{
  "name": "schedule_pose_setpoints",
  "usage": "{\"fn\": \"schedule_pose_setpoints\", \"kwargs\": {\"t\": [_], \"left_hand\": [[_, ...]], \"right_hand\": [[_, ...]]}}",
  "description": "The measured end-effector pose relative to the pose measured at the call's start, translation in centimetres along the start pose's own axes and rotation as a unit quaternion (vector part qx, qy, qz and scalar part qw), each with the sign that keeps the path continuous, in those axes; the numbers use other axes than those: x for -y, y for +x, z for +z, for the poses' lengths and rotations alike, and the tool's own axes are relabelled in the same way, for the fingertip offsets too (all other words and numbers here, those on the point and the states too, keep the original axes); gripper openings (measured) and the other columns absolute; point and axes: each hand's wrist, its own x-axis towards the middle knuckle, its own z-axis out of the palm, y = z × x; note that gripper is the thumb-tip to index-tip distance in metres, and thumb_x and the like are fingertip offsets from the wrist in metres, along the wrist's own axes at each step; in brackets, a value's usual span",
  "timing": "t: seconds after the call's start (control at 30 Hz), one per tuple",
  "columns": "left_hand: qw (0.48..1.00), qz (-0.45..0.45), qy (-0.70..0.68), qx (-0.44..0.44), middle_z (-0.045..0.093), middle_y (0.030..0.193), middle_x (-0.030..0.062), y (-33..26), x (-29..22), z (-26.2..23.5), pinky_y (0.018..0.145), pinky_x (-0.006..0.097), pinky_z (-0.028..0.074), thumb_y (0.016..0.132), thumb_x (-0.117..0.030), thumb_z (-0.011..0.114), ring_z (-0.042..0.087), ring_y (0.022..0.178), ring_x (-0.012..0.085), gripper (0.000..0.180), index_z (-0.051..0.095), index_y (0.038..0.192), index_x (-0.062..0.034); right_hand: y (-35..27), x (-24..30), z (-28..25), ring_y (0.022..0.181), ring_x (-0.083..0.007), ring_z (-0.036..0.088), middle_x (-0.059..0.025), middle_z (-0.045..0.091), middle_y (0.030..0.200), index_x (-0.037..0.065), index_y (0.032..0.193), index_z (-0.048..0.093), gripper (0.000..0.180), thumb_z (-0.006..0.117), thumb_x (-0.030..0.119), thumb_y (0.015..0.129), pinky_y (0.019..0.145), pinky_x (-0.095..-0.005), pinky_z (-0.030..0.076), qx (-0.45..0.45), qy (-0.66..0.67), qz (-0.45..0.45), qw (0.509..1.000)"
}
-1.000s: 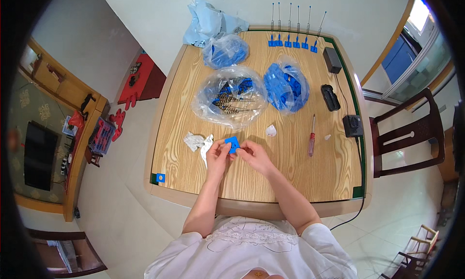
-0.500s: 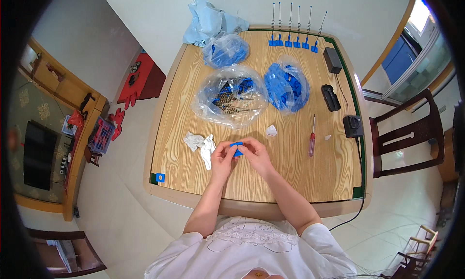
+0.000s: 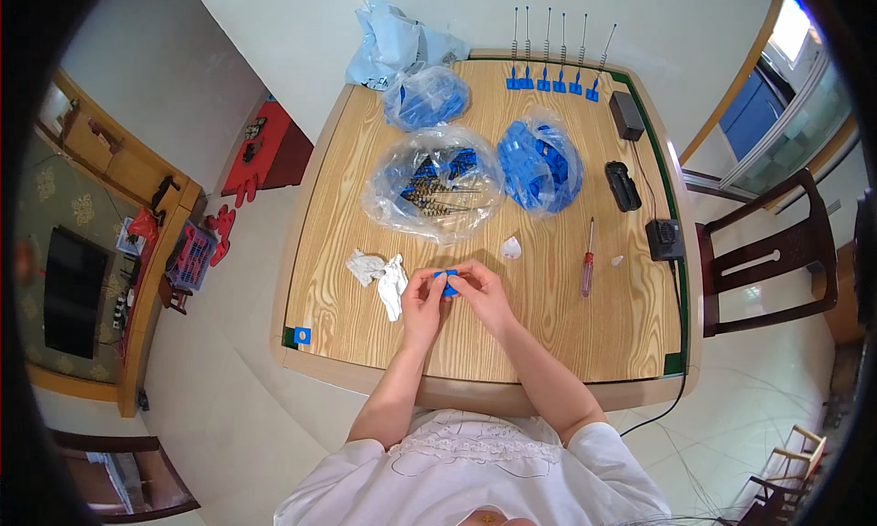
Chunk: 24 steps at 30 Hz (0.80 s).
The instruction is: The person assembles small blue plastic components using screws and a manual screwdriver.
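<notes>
A small blue plastic piece [image 3: 447,285] is pinched between my two hands above the near middle of the table. My left hand [image 3: 422,293] closes on its left side, and my right hand [image 3: 479,291] grips it from the right, with the thumbs close together on top. My fingers cover much of the piece, so its full shape is hidden. Just left of my left hand lie crumpled white gloves [image 3: 391,286]. Beyond my hands sits a clear bag [image 3: 434,183] holding springs on rods and blue parts.
Two more bags of blue parts [image 3: 541,165] [image 3: 426,96] stand farther back. Several spring rods on blue bases [image 3: 544,85] line the far edge. At right lie a screwdriver [image 3: 586,261], a black case [image 3: 624,186] and a black box with a cable [image 3: 665,240]. A blue square [image 3: 302,335] marks the near left corner.
Both hands stay in nearly the same place with the blue piece between them. Only slight shifts of the fingers and the view show.
</notes>
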Motion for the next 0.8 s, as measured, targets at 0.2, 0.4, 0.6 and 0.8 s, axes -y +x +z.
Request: {"fn": "schedule_pose_setpoints", "kwargs": {"t": [0.2,0.4,0.6,0.8], "left_hand": [[1.000,0.021,0.003,-0.001,0.061,0.081,0.0007,-0.1,0.2,0.1,0.058,0.019,0.044,0.089,-0.008,0.058,0.054,0.069,0.0059,0.006,0.057,0.095,-0.0055],[1.000,0.012,0.002,-0.012,0.060,0.079,0.0001,-0.5,-0.2,-0.2,0.057,0.020,0.044,0.089,-0.010,0.058,0.053,0.066,0.0057,0.006,0.056,0.093,-0.0055],[0.999,-0.023,0.026,0.003,0.059,0.079,-0.0007,-1.9,-0.3,-4.3,0.060,0.020,0.044,0.089,-0.011,0.058,0.053,0.069,0.0051,0.009,0.059,0.095,-0.0034],[0.958,0.103,0.265,0.043,0.062,0.090,0.0115,-3.2,-1.1,-4.3,0.064,0.024,0.047,0.085,-0.007,0.061,0.060,0.077,0.0161,0.014,0.065,0.096,0.0013]], "right_hand": [[0.1,0.0,-0.3,0.072,-0.0073,0.057,-0.0012,0.062,0.080,0.004,0.091,0.061,0.011,0.058,0.014,0.089,0.065,-0.0222,0.046,-0.017,0.001,0.006,1.000],[0.2,-0.1,-0.1,0.072,-0.0081,0.057,-0.0009,0.061,0.080,0.003,0.095,0.061,0.015,0.055,0.017,0.091,0.067,-0.0233,0.047,-0.012,-0.028,0.016,0.999],[0.4,-0.2,-0.2,0.077,-0.0077,0.057,-0.0012,0.062,0.083,0.002,0.105,0.060,0.022,0.052,0.018,0.093,0.070,-0.0234,0.047,0.019,-0.033,0.013,0.999],[0.2,-1.3,0.3,0.077,-0.0076,0.055,-0.0024,0.061,0.085,-0.001,0.107,0.058,0.020,0.054,0.011,0.091,0.070,-0.0217,0.046,0.013,-0.119,-0.018,0.993]]}}
